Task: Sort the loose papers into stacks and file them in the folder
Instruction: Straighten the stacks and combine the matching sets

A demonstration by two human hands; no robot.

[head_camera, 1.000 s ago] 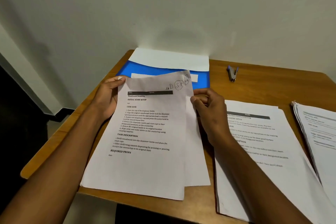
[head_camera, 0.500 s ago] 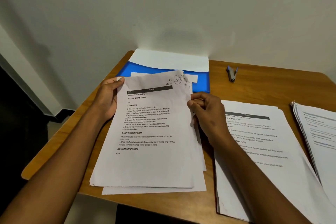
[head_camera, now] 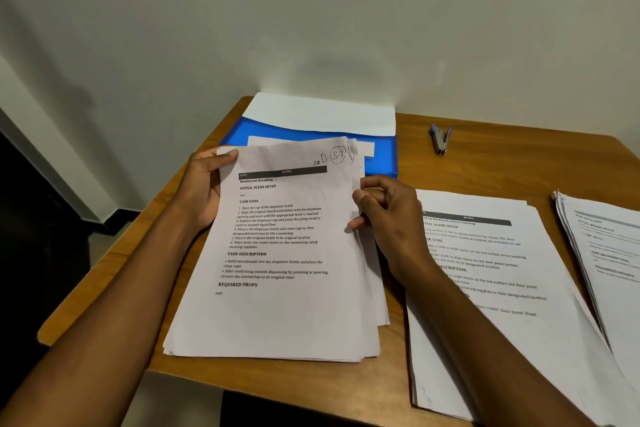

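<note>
Blue folder point(head_camera: 381, 152); white papers point(head_camera: 277, 315), black print; brown wooden table point(head_camera: 519, 156).

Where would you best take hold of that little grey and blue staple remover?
Pinch the grey and blue staple remover across its two blue-tipped arms at the far end, coming from above. It lies flat on the wooden table, apart from the papers, narrowing toward you.

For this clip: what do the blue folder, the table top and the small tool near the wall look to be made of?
Blue folder: likely plastic, smooth, evenly saturated, slight sheen. Table: wood or wood-look laminate, warm brown with faint grain, rounded edge. Small tool: grey metal body with bluish, probably plastic, handles; too small to be sure.
</note>
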